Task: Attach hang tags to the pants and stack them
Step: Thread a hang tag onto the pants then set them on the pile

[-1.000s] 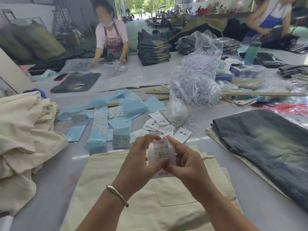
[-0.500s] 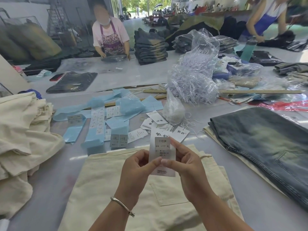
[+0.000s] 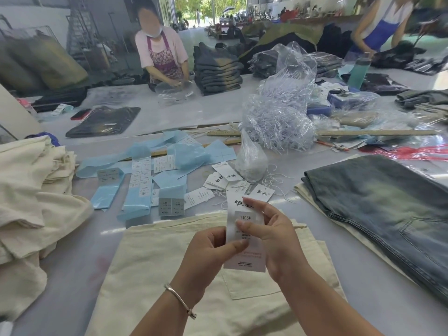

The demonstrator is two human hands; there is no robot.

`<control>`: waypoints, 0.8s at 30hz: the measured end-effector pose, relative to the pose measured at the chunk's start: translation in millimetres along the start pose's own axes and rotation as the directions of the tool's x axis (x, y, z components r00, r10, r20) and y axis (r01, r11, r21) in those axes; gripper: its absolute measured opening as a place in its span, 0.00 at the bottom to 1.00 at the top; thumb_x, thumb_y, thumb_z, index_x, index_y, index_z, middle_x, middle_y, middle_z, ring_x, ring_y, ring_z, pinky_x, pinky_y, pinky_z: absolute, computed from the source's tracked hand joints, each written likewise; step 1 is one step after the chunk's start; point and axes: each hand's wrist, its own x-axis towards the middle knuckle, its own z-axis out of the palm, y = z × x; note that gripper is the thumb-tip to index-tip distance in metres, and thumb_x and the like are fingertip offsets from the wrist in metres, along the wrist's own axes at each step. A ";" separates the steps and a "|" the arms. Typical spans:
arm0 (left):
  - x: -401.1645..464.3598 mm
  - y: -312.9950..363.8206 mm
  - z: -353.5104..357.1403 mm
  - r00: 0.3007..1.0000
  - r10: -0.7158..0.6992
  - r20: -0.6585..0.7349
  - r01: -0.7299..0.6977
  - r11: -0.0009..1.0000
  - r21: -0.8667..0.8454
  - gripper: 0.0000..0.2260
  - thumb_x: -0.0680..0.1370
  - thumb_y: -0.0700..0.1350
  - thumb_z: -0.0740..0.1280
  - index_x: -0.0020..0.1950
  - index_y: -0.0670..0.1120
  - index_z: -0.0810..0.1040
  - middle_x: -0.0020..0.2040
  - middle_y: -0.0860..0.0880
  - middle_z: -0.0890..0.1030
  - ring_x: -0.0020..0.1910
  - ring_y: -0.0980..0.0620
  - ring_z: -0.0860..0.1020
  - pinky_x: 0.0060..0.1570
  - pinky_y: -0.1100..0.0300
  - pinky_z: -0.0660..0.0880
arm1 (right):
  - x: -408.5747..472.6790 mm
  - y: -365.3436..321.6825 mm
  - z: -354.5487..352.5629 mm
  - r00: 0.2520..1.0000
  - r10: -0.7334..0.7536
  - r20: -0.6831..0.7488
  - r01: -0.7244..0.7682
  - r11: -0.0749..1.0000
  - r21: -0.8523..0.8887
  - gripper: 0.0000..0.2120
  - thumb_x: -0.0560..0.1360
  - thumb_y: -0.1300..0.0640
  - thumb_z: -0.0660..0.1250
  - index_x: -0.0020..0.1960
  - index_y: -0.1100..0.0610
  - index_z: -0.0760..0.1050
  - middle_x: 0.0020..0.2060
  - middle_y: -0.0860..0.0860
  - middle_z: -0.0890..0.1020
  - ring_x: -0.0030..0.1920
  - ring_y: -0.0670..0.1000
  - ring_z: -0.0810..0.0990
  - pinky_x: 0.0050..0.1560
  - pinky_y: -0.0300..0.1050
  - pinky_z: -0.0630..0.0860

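Cream pants (image 3: 169, 275) lie flat on the grey tabletop (image 3: 363, 287) nearest the viewer, and just above them the left hand (image 3: 208, 253) and right hand (image 3: 274, 236) pinch a white hang tag (image 3: 244, 214) upright between thumbs and fingers (image 3: 252, 227). The step looks like readying the tag, not yet attached; next it likely needs a string (image 3: 274, 180) from the loose tags (image 3: 223, 177) and clear bag (image 3: 251, 158) beyond.

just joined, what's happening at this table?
A person is tagging pants. Both the left hand and the right hand pinch a white hang tag printed 1103#, held above cream pants laid flat on the table. The tag is not yet attached. More loose tags and blue sticker sheets lie beyond, with faded jeans to the right.
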 end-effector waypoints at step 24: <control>22.1 -23.4 4.4 0.988 -0.151 -0.037 0.152 0.988 0.000 0.08 0.67 0.44 0.78 0.43 0.42 0.86 0.41 0.41 0.85 0.38 0.48 0.83 0.36 0.62 0.77 | 21.6 26.6 -16.5 0.975 -0.218 -0.050 0.183 0.905 -0.385 0.13 0.73 0.70 0.69 0.46 0.52 0.82 0.39 0.53 0.84 0.38 0.51 0.81 0.42 0.53 0.80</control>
